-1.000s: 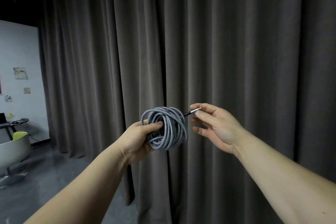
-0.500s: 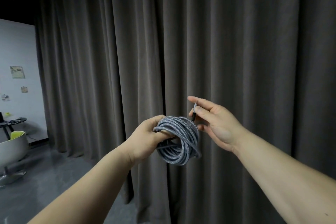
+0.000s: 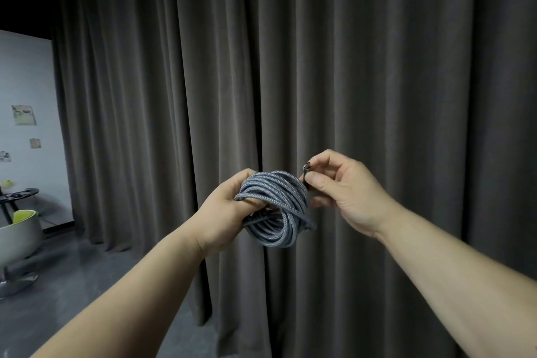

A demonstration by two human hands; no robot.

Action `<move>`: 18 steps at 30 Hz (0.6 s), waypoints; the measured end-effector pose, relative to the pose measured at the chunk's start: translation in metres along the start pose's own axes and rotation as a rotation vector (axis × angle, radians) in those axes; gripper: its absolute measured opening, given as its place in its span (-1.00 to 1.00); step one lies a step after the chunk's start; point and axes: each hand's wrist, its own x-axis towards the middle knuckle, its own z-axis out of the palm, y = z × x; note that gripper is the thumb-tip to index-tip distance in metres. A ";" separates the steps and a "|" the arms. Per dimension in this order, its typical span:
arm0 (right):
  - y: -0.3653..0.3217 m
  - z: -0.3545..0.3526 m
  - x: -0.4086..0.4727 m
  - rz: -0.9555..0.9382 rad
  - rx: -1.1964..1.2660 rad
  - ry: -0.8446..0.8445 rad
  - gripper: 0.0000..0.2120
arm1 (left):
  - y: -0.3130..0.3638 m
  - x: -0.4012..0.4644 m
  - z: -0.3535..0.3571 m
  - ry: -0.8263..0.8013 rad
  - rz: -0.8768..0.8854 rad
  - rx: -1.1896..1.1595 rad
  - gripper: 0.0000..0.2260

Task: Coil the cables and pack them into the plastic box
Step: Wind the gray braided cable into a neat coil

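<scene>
The left hand point(image 3: 225, 213) grips the coiled grey braided cable point(image 3: 274, 208) chest-high before the curtain point(image 3: 377, 67) so the loops stay gathered, while the right hand point(image 3: 345, 192) pinches its plug end point(image 3: 306, 171), seemingly to tuck it.

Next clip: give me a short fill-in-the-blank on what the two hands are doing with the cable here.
1. The left hand grips the grey braided cable, which is wound into a ____.
2. The right hand pinches the cable's ____ end.
3. Behind both hands hangs a dark ____.

Missing words: coil; connector; curtain
</scene>
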 end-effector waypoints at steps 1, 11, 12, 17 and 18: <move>-0.001 0.002 0.000 -0.002 -0.007 -0.002 -0.83 | 0.000 -0.001 0.000 -0.002 -0.003 0.035 -0.85; -0.005 0.009 0.002 -0.075 -0.203 -0.102 -0.80 | 0.001 -0.004 0.002 0.029 0.010 0.010 -0.90; -0.006 0.009 0.002 -0.072 -0.203 -0.102 -0.81 | 0.001 -0.004 0.002 0.028 0.012 -0.005 -0.89; -0.008 0.008 0.003 -0.041 -0.197 -0.122 -0.81 | -0.002 -0.005 0.000 0.069 0.007 -0.068 -0.88; -0.008 0.007 0.003 -0.040 -0.204 -0.130 -0.80 | -0.003 -0.004 -0.001 0.079 -0.002 -0.069 -0.86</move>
